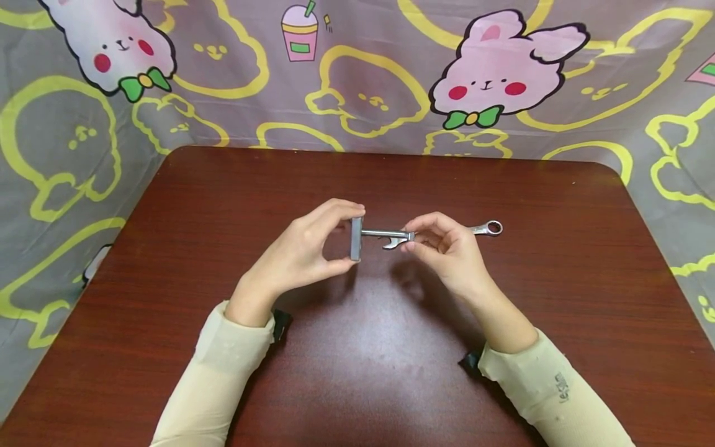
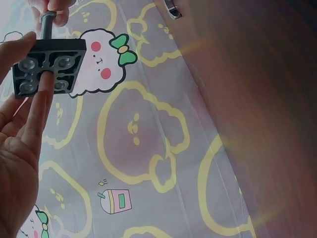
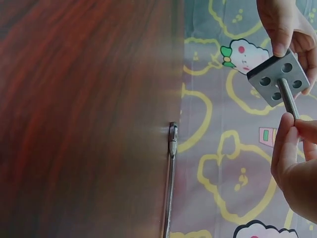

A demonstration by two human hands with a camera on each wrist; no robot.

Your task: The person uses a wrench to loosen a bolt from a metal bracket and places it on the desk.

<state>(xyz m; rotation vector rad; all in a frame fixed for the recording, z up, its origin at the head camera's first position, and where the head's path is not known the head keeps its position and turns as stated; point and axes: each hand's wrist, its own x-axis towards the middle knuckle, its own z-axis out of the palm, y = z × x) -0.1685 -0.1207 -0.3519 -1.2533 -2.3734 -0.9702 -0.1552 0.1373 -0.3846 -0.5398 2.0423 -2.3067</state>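
Observation:
A grey square plate (image 1: 355, 239) with four round holes has a threaded rod (image 3: 289, 101) standing out of its middle. My left hand (image 1: 304, 248) grips the plate by opposite edges, thumb on one side and fingers on the other. One fingertip touches its ribbed, hollowed face (image 2: 47, 64) in the left wrist view. My right hand (image 1: 449, 251) pinches a small nut-like piece (image 1: 411, 236) at the rod's free end with thumb and fingers. Behind that hand lies a silver combination wrench (image 1: 491, 228), its open jaw end showing left of the fingers and its middle hidden.
The dark red-brown table (image 1: 357, 372) spreads beneath both hands. A grey curtain (image 1: 380, 37) with yellow outlines and cartoon rabbits hangs behind it and along the sides. Both forearms wear pale sleeves (image 1: 234, 347), with a black strap end showing at each cuff.

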